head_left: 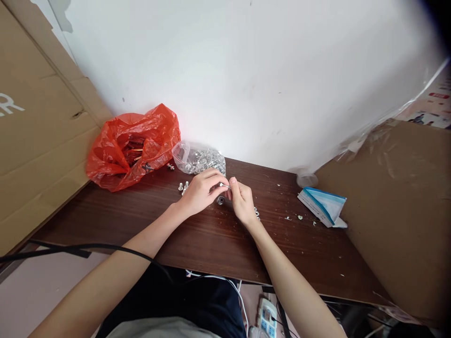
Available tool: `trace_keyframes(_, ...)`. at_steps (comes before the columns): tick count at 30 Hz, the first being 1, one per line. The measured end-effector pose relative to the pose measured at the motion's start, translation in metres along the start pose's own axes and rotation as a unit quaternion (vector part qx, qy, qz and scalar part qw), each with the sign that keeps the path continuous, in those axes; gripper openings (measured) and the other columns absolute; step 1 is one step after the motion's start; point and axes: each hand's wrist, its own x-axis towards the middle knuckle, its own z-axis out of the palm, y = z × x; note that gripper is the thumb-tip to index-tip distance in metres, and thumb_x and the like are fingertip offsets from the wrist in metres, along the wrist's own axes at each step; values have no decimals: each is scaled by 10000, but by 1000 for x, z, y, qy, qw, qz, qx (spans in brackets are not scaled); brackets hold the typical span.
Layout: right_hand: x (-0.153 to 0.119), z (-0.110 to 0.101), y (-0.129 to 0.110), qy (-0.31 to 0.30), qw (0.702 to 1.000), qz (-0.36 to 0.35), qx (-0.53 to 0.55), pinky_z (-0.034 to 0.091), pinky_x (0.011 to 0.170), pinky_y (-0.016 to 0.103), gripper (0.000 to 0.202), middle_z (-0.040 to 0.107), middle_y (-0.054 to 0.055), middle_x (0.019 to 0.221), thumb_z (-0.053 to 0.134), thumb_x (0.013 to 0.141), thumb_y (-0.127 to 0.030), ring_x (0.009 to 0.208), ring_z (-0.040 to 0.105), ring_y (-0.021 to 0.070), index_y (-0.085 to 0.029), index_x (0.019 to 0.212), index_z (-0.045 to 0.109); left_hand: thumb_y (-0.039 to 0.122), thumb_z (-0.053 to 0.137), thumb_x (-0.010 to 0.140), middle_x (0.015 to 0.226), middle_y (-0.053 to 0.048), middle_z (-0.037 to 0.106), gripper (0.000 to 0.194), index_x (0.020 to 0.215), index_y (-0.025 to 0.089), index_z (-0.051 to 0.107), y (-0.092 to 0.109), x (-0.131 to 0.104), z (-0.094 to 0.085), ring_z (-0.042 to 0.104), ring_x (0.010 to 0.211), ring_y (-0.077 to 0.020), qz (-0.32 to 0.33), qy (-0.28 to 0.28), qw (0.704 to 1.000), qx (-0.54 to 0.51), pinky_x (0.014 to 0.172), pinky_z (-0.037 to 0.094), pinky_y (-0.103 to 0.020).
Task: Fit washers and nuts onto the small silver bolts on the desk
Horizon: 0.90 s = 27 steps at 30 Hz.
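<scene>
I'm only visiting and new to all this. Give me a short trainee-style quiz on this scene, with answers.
1. Which is at the left hand's fingertips?
a) a green glass bottle
b) a small, slender, pale piece
c) a yellow sponge

2. True or false: in the picture, the crumpled red plastic bag is left of the clear plastic container of small metal parts.

3. Fill in: in the picture, the blue-and-white flat packet lies toward the ____ end of the dark brown table.

Key: 1 b; 2 true; 3 right.

A small, thin, round-headed metallic piece is held aloft, nearly level
</scene>
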Motion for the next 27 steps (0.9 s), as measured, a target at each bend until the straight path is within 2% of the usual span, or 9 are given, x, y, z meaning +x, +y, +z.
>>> trace_keyframes(3,2,-4,0,16,999,-3,-35,390,618,290,550,534,12,610,290,965,-542,595,493,151,-201,596,514,161,598,872,816,-31,631,50,847,171,639,1,0,2,566,784,-144,-1,-5,1000,3,728,480,-285)
trace_keyframes(6,6,-10,-1,32,999,7,24,447,722,304,491,615,26,742,291,968,-534,730,574,170,-202,811,618,182,614,866,801,-27,631,50,832,170,649,1,1,1,553,737,-131,-22,12,1000,6,682,466,-262)
trace_keyframes(9,9,-13,-3,19,993,19,113,486,792,317,335,641,22,808,479,912,-516,787,607,167,-213,934,621,193,623,859,793,-21,635,53,823,171,655,0,2,-1,526,654,-107,-63,41,997,0,611,441,-233)
trace_keyframes(11,10,-12,-4,-4,987,36,157,504,798,324,287,660,23,837,606,844,-491,798,623,168,-218,929,617,201,634,850,782,-17,633,49,820,169,657,-1,3,-3,504,607,-93,-88,53,995,-9,572,424,-219)
trace_keyframes(14,9,-6,-3,-26,979,62,195,515,736,314,305,672,23,818,656,802,-490,765,630,165,-216,930,609,214,647,840,763,-13,629,58,809,167,660,-1,2,-3,484,571,-84,-105,53,993,-20,557,417,-216)
trace_keyframes(17,8,-2,1,-32,985,57,161,487,672,287,324,646,15,752,575,850,-530,703,597,153,-209,883,598,210,649,838,761,-11,633,54,807,168,663,-1,2,-1,478,564,-82,-103,47,993,-24,558,414,-218)
trace_keyframes(20,6,-2,5,-32,995,45,85,433,635,279,479,572,8,648,405,917,-577,619,523,141,-201,654,541,182,650,836,773,-6,640,23,824,172,668,-1,0,2,474,565,-76,-90,31,995,-32,558,407,-211)
trace_keyframes(22,5,-3,5,-27,997,53,57,408,618,282,560,525,6,598,319,934,-596,581,484,139,-202,571,482,172,657,830,779,-2,642,13,832,173,669,-2,0,3,475,571,-74,-86,25,995,-34,562,406,-208)
trace_keyframes(27,5,-5,1,-46,996,33,65,422,638,267,383,559,-6,693,433,919,-550,644,511,140,-211,769,532,178,657,827,753,1,632,14,835,173,667,-3,1,2,459,550,-73,-101,39,994,-25,539,394,-207)
